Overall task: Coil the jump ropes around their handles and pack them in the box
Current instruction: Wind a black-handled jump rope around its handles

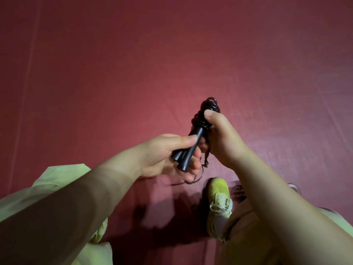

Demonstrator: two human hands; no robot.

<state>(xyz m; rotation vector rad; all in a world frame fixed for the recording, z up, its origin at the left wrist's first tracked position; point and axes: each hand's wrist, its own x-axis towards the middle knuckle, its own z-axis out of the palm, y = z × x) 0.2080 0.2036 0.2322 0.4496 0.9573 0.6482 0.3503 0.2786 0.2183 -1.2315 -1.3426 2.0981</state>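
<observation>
Left grip: left hand (162, 153) curled around the lower ends of the two black handles (188, 153), thumb laid across them.
Right grip: right hand (219, 134) wrapped round the coiled black rope (205, 115), thumb pressing the upper loops.
Jump rope: held in the air between both hands, above the red floor (133, 73); a loose tail (191, 180) dangles below.
Writing: none readable on handles or rope.
Below: a yellow-green shoe (218, 205) on the floor, pale green sleeve (57, 180).
</observation>
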